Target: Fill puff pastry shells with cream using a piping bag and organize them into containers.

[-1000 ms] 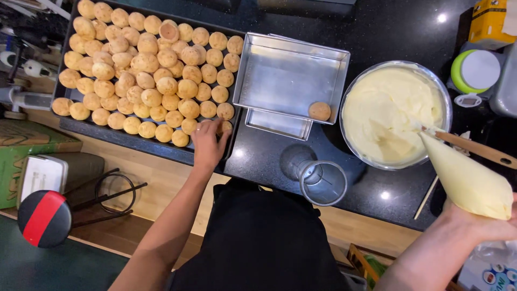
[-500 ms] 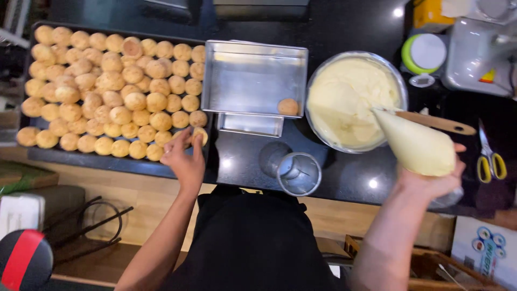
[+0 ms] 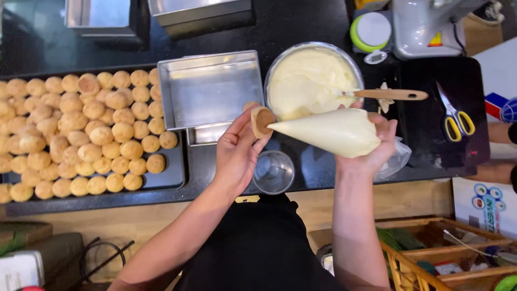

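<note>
My left hand [image 3: 236, 153] holds a small round puff [image 3: 262, 121] with its flat underside turned toward the bag. My right hand [image 3: 371, 148] grips a piping bag [image 3: 331, 132] full of pale cream, whose pointed tip touches the puff. Both hands hover over the black counter in front of a metal bowl of cream [image 3: 311, 78] with a wooden-handled spatula [image 3: 390, 95] in it. A dark tray [image 3: 167, 175] at the left carries several rows of golden puffs [image 3: 81, 134]. A square metal pan [image 3: 210, 89] stands between tray and bowl.
An empty glass [image 3: 273, 172] stands on the counter below the hands. Yellow-handled scissors [image 3: 455, 116] lie at the right. A green-rimmed lid [image 3: 371, 29] and a white appliance [image 3: 425, 24] are behind. A wooden crate [image 3: 447, 253] sits at the lower right.
My left hand picked a puff off the tray and carried it right, in front of the bowl. My right hand swung the piping bag left until its tip met the puff.
</note>
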